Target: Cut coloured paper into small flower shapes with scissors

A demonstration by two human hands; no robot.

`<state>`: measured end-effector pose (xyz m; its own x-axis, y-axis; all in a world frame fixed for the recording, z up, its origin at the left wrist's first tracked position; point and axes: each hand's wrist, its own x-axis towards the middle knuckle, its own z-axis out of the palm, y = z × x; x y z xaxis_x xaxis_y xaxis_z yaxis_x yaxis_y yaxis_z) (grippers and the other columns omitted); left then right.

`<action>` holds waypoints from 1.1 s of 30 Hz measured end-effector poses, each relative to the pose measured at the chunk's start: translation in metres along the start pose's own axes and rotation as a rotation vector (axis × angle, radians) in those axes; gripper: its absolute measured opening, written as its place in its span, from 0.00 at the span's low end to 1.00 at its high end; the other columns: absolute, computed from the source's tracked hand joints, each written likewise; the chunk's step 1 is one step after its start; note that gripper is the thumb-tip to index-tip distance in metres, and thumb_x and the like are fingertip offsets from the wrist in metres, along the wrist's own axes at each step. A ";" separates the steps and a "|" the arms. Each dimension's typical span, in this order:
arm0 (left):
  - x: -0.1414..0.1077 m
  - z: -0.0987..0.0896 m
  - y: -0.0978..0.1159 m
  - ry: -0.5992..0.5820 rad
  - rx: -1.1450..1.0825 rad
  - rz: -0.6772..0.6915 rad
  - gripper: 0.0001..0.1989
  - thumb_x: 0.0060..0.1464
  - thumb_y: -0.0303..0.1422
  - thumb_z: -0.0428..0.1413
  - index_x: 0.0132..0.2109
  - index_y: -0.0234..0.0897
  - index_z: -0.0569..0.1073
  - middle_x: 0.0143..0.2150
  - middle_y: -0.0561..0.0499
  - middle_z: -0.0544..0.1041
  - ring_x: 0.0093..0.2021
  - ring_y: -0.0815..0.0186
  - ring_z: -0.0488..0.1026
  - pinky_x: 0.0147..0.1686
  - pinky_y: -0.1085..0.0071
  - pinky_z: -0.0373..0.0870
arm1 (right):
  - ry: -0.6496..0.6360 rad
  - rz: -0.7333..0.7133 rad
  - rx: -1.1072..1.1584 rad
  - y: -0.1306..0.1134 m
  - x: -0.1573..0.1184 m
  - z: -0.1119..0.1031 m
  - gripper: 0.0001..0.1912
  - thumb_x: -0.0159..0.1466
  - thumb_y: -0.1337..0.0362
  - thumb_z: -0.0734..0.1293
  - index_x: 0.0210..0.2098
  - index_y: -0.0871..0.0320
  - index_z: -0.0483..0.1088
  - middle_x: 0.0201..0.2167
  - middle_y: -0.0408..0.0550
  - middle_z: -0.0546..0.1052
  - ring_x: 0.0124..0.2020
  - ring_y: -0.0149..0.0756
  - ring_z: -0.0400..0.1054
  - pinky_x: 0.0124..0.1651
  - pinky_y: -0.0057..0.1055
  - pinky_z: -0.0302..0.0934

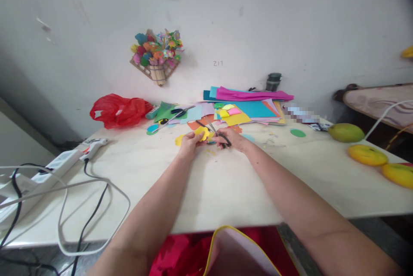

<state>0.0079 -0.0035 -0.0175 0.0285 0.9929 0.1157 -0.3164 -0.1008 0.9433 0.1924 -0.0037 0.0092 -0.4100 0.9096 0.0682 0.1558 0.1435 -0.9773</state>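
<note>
Head view: curled right hand (231, 138) holds scissors (214, 130) pointing forward-left; left hand (191, 141) pinches yellow paper (204, 132).

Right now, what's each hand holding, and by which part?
Left hand: yellow scalloped cutout, pinched at the edge nearest that hand. Right hand: scissors, gripped by the dark handles, blades clear of the fingers.

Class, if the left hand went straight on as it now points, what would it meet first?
Beyond the yellow cutout in its grip, the left hand would probably meet the open scissors held by the right hand first, though depth is unclear.
</note>
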 end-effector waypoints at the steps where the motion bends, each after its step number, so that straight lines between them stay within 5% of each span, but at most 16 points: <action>1: 0.000 0.000 0.000 -0.009 0.028 0.007 0.18 0.32 0.39 0.67 0.31 0.32 0.75 0.27 0.50 0.76 0.23 0.68 0.71 0.27 0.71 0.69 | 0.025 -0.011 0.016 0.000 0.001 0.000 0.16 0.46 0.62 0.73 0.31 0.61 0.66 0.18 0.41 0.72 0.16 0.26 0.64 0.15 0.20 0.49; 7: -0.002 0.004 0.001 -0.085 0.151 0.019 0.16 0.33 0.40 0.66 0.27 0.33 0.74 0.23 0.52 0.73 0.20 0.72 0.66 0.22 0.74 0.63 | 0.170 -0.133 0.135 0.005 0.008 -0.004 0.21 0.41 0.65 0.74 0.33 0.60 0.65 0.19 0.36 0.70 0.19 0.27 0.66 0.25 0.24 0.59; 16: -0.005 0.006 0.000 -0.199 0.218 -0.044 0.14 0.34 0.38 0.66 0.28 0.32 0.74 0.23 0.52 0.73 0.19 0.73 0.64 0.20 0.75 0.60 | 0.160 -0.186 0.163 0.003 0.006 0.003 0.17 0.43 0.69 0.69 0.33 0.59 0.66 0.22 0.37 0.71 0.22 0.26 0.65 0.28 0.25 0.61; 25: -0.005 0.005 0.000 -0.121 0.103 -0.013 0.13 0.35 0.36 0.66 0.28 0.32 0.75 0.26 0.50 0.75 0.26 0.69 0.71 0.28 0.74 0.67 | 0.193 -0.077 0.169 -0.006 0.003 0.013 0.15 0.42 0.71 0.70 0.30 0.59 0.65 0.16 0.35 0.69 0.17 0.26 0.64 0.21 0.23 0.58; 33: -0.001 0.003 0.000 0.022 -0.065 0.027 0.16 0.33 0.36 0.67 0.31 0.32 0.75 0.32 0.49 0.77 0.31 0.67 0.74 0.34 0.71 0.70 | 0.010 0.005 0.040 0.001 0.000 0.009 0.15 0.49 0.60 0.72 0.32 0.60 0.66 0.19 0.42 0.72 0.17 0.27 0.66 0.12 0.19 0.45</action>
<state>0.0105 -0.0048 -0.0173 -0.0020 0.9911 0.1333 -0.3773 -0.1242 0.9177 0.1846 -0.0066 0.0060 -0.3998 0.9143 0.0649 0.1216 0.1231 -0.9849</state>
